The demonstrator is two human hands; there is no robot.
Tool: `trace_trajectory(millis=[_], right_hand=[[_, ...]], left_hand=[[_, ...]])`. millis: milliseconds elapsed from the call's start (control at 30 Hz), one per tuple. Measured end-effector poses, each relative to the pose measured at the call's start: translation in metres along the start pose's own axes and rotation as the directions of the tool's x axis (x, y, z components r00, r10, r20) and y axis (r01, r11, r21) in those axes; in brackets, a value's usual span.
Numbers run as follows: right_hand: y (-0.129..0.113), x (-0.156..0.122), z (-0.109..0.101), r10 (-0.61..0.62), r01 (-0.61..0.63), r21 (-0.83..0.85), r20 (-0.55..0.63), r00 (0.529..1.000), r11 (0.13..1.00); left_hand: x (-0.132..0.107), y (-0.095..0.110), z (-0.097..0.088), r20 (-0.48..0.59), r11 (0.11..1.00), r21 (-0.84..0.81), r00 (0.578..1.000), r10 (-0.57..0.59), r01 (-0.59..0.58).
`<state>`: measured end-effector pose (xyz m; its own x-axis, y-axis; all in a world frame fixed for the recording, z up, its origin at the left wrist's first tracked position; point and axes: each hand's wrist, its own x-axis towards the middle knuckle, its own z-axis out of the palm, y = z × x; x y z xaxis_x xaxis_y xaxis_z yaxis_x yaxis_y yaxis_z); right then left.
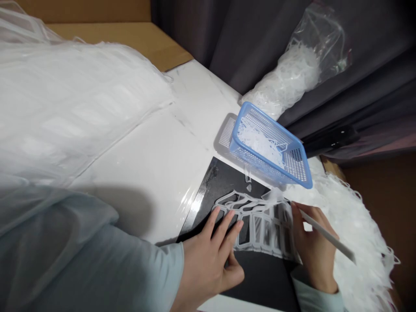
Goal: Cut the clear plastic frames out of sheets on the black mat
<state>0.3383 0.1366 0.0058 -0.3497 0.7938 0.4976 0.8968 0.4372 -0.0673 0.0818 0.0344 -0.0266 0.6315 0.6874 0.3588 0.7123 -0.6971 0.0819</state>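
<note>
A thin translucent plastic sheet with rows of cut-out windows (272, 222) lies on a black mat (260, 277). My left hand (214, 255) rests on the sheet's left part, its fingers spread and fingertips pressing the frame strips. At the sheet's right edge, my right hand (313, 245) grips a slim, flat grey tool (329, 237) like a pen. The tool's tip is hidden by my fingers, so its kind cannot be made out. Small loose plastic bits (248, 187) lie on the mat above the sheet.
Just beyond the mat stands a blue mesh basket (273, 171) holding white plastic scraps. A clear bag of scraps (289, 71) leans behind it. A heap of white strips (354, 229) lies at right, and a large stack of white sheets (74, 104) at left.
</note>
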Motion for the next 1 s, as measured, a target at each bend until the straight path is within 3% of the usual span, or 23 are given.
trace_trajectory(millis=[233, 333, 400, 533, 667, 1000], right_hand=[[0.027, -0.007, -0.001, 0.133, -0.135, -0.079, -0.032, 0.991, 0.988], [0.03, -0.01, -0.001, 0.301, -0.298, 0.082, -0.031, 0.953, 0.951], [0.025, -0.012, 0.001, 0.369, -0.369, 0.259, 0.048, 0.928, 0.893], [0.009, -0.013, 0.003, 0.205, -0.295, 0.481, 0.231, 0.951, 0.826], [0.002, -0.012, 0.004, 0.041, -0.23, 0.554, 0.332, 0.942, 0.8], [0.001, -0.012, 0.002, 0.006, -0.25, 0.609, 0.373, 0.928, 0.753]], left_hand=[[-0.002, 0.001, 0.001, 0.039, 1.0, 0.022, 0.999, 0.012, -0.013], [-0.002, 0.001, 0.001, 0.041, 1.0, 0.017, 0.999, 0.013, -0.013], [-0.001, 0.001, 0.001, 0.033, 1.0, 0.011, 0.999, 0.009, -0.009], [0.0, 0.003, 0.001, 0.009, 0.999, 0.009, 0.999, -0.044, 0.043], [0.001, 0.005, 0.001, 0.022, 0.998, 0.005, 0.998, -0.061, 0.061], [0.001, 0.003, 0.001, 0.008, 0.999, 0.008, 0.999, -0.037, 0.037]])
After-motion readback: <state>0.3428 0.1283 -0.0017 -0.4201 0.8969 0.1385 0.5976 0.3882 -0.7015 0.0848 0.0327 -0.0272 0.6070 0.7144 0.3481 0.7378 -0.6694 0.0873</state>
